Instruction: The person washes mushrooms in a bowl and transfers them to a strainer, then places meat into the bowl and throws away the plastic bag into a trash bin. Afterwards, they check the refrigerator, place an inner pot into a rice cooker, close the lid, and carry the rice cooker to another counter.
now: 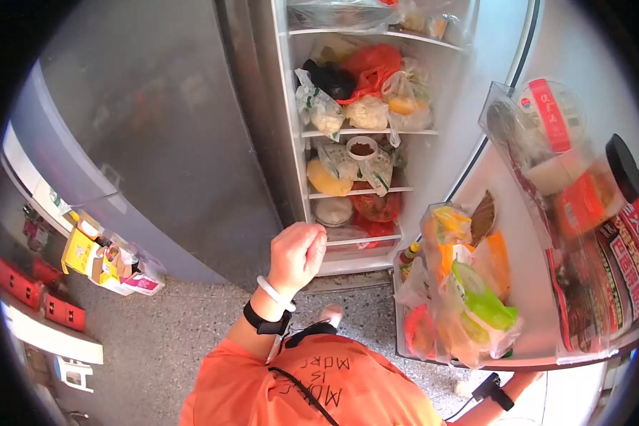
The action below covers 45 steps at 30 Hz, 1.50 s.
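Observation:
My left hand [298, 255] is raised in front of the lower fridge shelves, its fingers curled into a fist, with a white bracelet and a black band at the wrist. Nothing shows in it. At the lower right, my right hand [525, 382] is mostly hidden beneath the open fridge door [532, 284]; only its wrist side with a black band shows. On the shelves behind my left hand are a red bag [373, 67], a black bag [330, 79], a small bowl of dark stuff [362, 148] and a yellow item [328, 179].
Door bins hold a green packet [481, 295], a black-lidded jar [596, 188] and a round tub [550, 113]. A closed grey door [156, 106] stands left. Beyond it are a yellow box [85, 252] and a white stool [73, 373]. Speckled floor [170, 341] lies below.

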### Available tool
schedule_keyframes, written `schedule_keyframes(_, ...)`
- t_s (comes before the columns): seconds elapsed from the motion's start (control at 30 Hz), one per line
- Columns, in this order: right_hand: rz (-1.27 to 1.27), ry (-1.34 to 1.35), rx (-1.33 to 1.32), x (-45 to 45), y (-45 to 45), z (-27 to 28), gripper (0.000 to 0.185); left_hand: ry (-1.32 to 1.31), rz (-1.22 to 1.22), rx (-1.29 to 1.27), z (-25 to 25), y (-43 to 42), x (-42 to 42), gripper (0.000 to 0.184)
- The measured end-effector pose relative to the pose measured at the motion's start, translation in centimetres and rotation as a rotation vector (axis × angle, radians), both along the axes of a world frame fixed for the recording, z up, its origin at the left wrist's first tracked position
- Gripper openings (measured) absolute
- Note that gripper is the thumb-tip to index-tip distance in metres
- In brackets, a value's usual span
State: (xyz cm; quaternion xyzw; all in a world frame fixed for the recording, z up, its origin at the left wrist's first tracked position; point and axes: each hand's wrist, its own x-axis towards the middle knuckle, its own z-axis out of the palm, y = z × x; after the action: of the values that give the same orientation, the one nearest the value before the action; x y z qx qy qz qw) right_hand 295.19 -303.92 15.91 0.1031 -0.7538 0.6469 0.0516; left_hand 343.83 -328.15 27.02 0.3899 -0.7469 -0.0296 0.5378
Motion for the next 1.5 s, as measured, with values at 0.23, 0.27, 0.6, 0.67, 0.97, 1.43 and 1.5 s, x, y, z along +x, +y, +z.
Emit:
schedule_keyframes(0.23, -0.087, 0.045, 0.139, -0.9, 0.1, -0.6, 0.025, 0.020, 0.042, 0.007, -1.6, -5.2, -1.0, 0.017)
schedule_keyframes(0.27, -0.108, 0.057, 0.164, -1.0, 0.0, -0.5, 0.025, 0.009, 0.045, 0.036, -1.9, -6.9, -1.6, 0.021)
schedule_keyframes(0.6, -0.274, 0.141, 0.343, -0.5, 1.9, -0.1, 0.028, -0.064, -0.221, 0.112, -2.9, -15.7, -6.8, 0.027)
schedule_keyframes(0.67, -0.289, 0.117, 0.347, -0.1, 1.9, 0.3, 0.028, -0.115, -0.273, 0.150, -3.4, -16.2, -7.9, 0.026)
schedule_keyframes(0.97, -0.309, 0.090, 0.357, -0.8, 0.3, 1.5, 0.030, -0.134, -0.575, 0.230, -4.3, -16.2, -13.9, 0.012)
schedule_keyframes(1.43, -0.253, 0.149, 0.712, -3.0, 0.1, 1.1, 0.034, -0.357, -1.217, 0.447, -7.0, -1.0, -19.4, 0.084)
schedule_keyframes(1.5, -0.239, 0.162, 0.816, -3.4, -0.2, 1.2, 0.034, -0.448, -1.120, 0.491, -6.7, 1.0, -19.9, 0.087)
